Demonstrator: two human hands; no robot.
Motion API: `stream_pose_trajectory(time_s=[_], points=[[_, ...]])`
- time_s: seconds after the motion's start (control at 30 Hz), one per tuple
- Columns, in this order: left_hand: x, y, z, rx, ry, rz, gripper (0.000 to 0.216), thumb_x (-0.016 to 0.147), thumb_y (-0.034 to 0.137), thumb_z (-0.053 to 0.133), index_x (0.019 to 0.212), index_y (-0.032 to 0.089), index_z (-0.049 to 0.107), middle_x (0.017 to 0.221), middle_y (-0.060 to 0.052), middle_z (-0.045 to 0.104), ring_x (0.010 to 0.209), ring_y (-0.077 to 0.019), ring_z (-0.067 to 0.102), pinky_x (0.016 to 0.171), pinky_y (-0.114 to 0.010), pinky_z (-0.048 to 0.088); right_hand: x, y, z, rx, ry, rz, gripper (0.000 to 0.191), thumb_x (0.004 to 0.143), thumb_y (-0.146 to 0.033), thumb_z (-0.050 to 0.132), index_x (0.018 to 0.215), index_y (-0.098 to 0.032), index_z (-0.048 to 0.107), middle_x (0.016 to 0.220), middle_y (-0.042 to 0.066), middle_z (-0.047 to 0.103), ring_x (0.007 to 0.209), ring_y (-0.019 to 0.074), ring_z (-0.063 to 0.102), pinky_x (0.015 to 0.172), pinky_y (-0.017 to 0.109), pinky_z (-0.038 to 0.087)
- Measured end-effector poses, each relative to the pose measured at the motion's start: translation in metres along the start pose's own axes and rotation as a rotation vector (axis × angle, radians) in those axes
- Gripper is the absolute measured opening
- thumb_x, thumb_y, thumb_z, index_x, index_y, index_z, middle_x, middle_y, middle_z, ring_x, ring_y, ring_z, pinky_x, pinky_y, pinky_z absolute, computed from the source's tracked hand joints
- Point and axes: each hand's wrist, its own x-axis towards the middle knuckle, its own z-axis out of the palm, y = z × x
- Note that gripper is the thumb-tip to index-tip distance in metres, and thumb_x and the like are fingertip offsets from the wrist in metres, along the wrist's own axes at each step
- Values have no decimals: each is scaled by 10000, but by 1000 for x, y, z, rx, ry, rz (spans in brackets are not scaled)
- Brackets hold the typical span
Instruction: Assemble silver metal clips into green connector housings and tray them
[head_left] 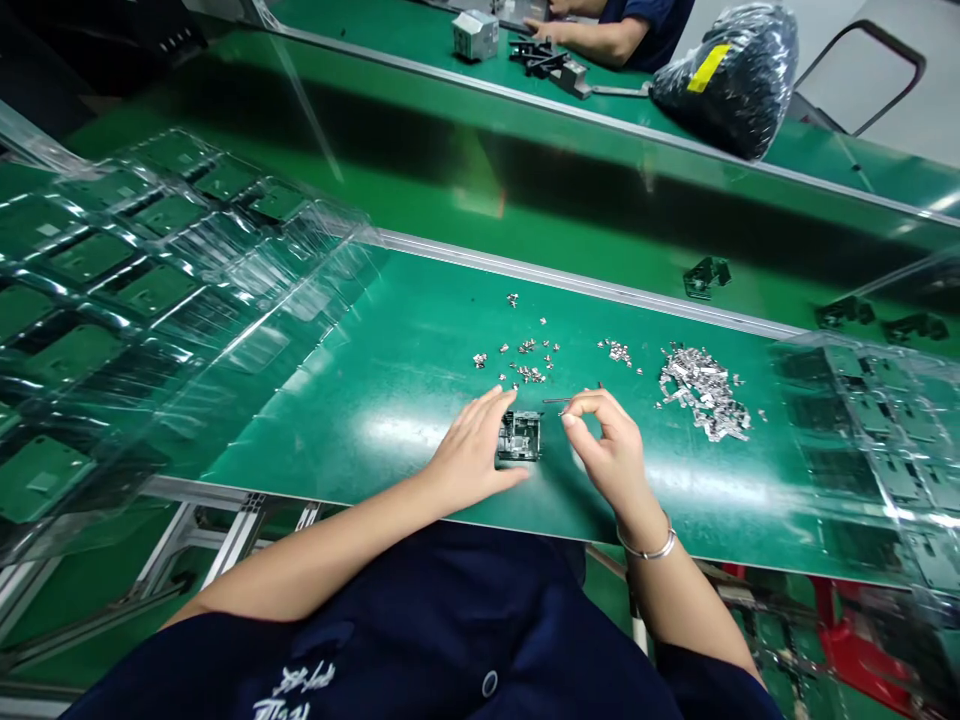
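Observation:
My left hand curves around a small black plastic housing on the green table, fingers along its far left side and thumb near its front edge. The housing is open on top, with small parts inside that I cannot make out. Just right of it, my right hand has thumb and index fingertip pinched together. Whatever is between them is too small to name. A thin dark rod sticks out left beside the index finger; I cannot tell whether it is held or lies behind. Small metal pieces lie scattered beyond the housing.
A larger heap of metal pieces lies to the right. Clear plastic trays are stacked at left, more trays at right. A transparent divider with a metal rail crosses behind. Beyond it are a co-worker's arm and a black bag.

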Motion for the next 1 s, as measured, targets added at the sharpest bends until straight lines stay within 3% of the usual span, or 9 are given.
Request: stream_pose_trajectory(time_s=[0.07,0.23,0.77,1.0], points=[[1,-3,4,15,-63,-38,655,689,267,703,1273,237,407,1298,-126,497,1246,-326,445,1037,-520,362,-3,5,4,-12,-64,-31,84,893,-227,515,813,-228,541,933,56,612,922,208,582,861,403,467],[-2,3,1,-60,-43,32,486,763,194,574,1232,235,450,1178,-100,541,1103,-258,547,955,-416,455,-11,2,20,-39,-147,-100,58,893,-194,506,853,-224,535,992,56,614,994,199,570,1015,488,359],[-7,14,-7,5,-28,73,399,749,173,566,1131,207,457,1087,-70,577,1020,-227,564,878,-366,481,-13,-5,25,-63,-156,-114,58,901,-201,493,855,-220,522,959,40,607,948,183,568,1052,493,303],[-11,11,-3,173,24,153,440,771,208,582,1186,175,437,1134,-116,565,1053,-263,537,891,-412,476,-13,-7,30,-47,-141,-65,72,902,-187,469,845,-226,488,908,31,592,913,183,559,1044,494,308]])
